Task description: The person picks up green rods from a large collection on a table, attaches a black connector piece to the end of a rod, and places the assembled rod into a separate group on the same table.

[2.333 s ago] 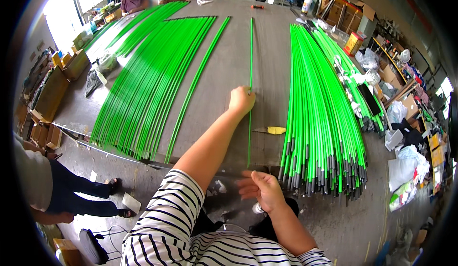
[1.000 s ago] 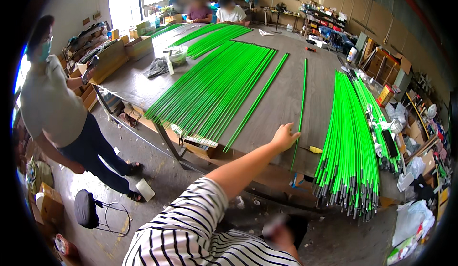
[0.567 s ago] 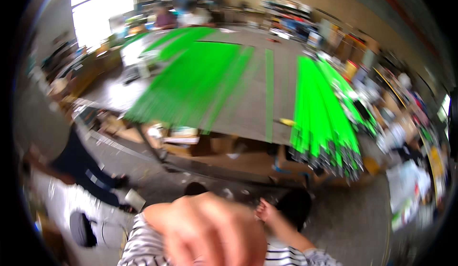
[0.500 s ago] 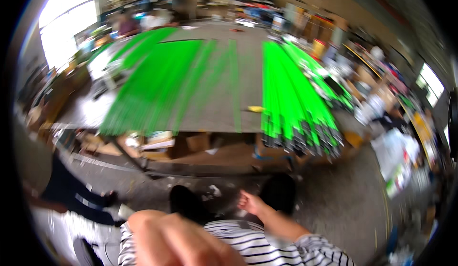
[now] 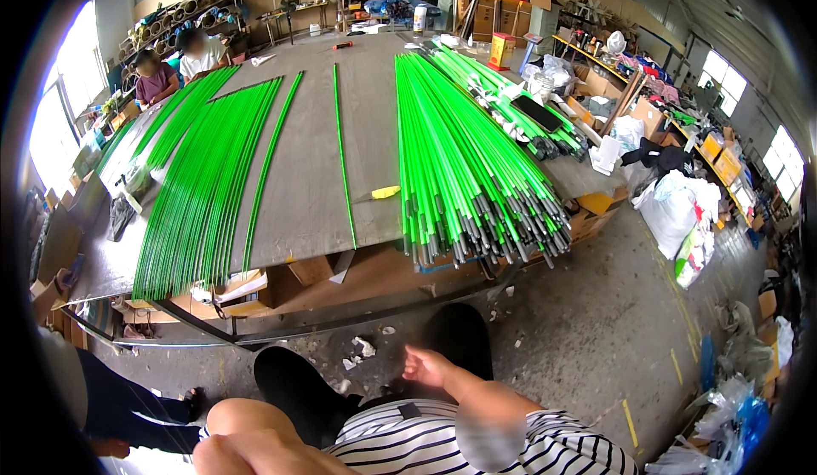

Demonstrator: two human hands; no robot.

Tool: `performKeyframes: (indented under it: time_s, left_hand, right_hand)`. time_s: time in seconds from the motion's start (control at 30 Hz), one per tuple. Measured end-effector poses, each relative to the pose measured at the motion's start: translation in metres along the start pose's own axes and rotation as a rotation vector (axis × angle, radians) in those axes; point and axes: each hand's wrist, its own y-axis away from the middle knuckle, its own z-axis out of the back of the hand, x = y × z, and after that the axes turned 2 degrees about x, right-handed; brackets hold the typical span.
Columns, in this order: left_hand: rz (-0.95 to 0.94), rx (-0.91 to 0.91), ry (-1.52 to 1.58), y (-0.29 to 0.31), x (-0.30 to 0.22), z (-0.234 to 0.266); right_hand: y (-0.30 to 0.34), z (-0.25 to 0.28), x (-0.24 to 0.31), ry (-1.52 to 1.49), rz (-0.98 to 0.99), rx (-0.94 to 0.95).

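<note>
- Head view: left hand (image 5: 264, 443) has come off the lone rod (image 5: 342, 151) and drawn back to the lower edge.
- So the rod lies untouched on the desk (image 5: 306, 160), between the thin rods (image 5: 208, 181) and the dark-ended bundle (image 5: 477, 160), with a knife (image 5: 385, 192) beside it; handling appears paused.
- Left wrist seems folded in close; the edge cuts the hand off, so its grip cannot be told.
- Right hand (image 5: 430, 369) hangs over the lap, apart from the desk, fingers loosely curled; nothing shows inside, and how tight its grip is cannot be told.
</note>
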Motion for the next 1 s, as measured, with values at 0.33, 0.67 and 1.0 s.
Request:
performKeyframes:
  time_s: [0.33, 0.67, 1.0]
  left_hand:
    - [0.408, -0.987, -2.218, 0.086, 0.001, 0.243]
    - [0.872, -1.064, -2.404, 0.155, -0.001, 0.325]
    - [0.849, -1.089, -2.421, 0.160, -0.005, 0.323]
  right_hand:
    - [-0.022, 0.052, 0.012, 0.275, 0.029, 0.416]
    - [-0.073, 0.136, 0.020, 0.085, -0.245, 0.321]
    - [-0.085, 0.072, -0.010, 1.679, -0.076, 0.070]
